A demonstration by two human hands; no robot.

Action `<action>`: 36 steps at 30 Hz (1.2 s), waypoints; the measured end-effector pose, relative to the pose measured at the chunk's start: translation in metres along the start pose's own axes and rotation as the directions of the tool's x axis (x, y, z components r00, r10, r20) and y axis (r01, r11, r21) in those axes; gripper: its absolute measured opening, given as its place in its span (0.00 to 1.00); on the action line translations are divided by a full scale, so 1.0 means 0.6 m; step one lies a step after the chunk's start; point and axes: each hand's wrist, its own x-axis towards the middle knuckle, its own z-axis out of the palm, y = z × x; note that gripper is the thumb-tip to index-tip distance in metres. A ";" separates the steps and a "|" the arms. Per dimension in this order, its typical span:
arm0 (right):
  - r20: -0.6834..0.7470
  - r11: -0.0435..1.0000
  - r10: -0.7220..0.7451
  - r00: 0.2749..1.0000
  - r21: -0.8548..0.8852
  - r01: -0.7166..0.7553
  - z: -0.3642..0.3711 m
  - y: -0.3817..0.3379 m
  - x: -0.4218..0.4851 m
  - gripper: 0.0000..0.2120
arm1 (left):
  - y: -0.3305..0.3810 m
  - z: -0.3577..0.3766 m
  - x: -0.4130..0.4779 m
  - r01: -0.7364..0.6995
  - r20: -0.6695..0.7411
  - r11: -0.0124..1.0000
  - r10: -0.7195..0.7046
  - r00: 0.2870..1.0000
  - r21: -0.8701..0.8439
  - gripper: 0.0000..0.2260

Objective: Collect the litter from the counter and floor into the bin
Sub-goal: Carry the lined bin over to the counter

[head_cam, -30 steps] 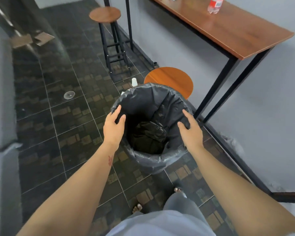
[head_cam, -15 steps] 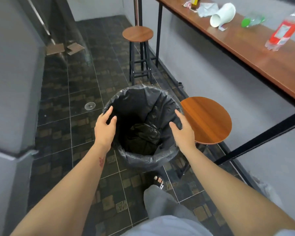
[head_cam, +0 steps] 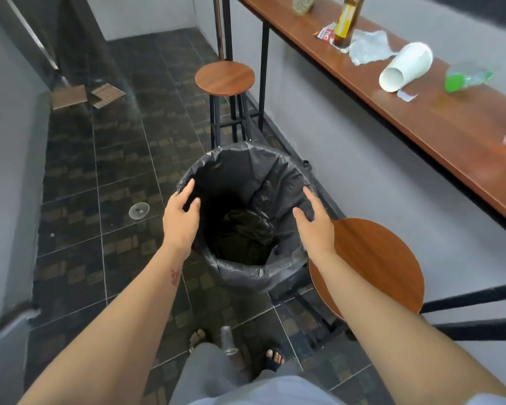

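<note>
Bin [head_cam: 240,277]: round, crumpled black liner, on tiled floor [head_cam: 100,171] just left of stool [head_cam: 374,258], below counter [head_cam: 450,135]. Left hand [head_cam: 180,220] at left rim, fingers loosely spread, gripping nothing. Right hand [head_cam: 314,226] at right rim, fingers likewise straight; liner contact unclear.

Round bin [head_cam: 246,176] stands upright on the dark tiles, black bag folded over its rim and bunched up at the bottom. On the counter [head_cam: 421,124]: white paper cup [head_cam: 406,67] tipped on its side, brown bottle [head_cam: 346,21] upright, green-capped bottle [head_cam: 465,77] lying down. A clear lid [head_cam: 139,210] lies flat on the floor.
</note>
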 end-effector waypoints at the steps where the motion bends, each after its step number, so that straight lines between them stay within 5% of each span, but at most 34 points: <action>1: -0.016 1.000 0.014 1.000 0.005 -0.014 0.004 -0.003 0.016 0.24 | 0.001 0.010 0.026 -0.008 0.018 1.000 0.008 1.000 0.006 0.19; 7: -0.203 0.992 0.121 0.972 0.052 -0.113 0.034 -0.023 0.098 0.24 | 0.029 0.078 0.181 -0.036 0.219 0.999 0.035 0.975 0.000 0.20; 19: -0.540 0.949 0.313 0.781 0.198 -0.244 0.063 -0.068 0.163 0.24 | 0.117 0.196 0.368 -0.102 0.543 0.994 0.106 0.833 -0.038 0.22; 36: -0.580 0.920 0.382 0.720 0.167 -0.354 -0.052 -0.030 0.242 0.26 | 0.165 0.368 0.369 0.025 0.643 0.997 0.028 0.765 -0.073 0.27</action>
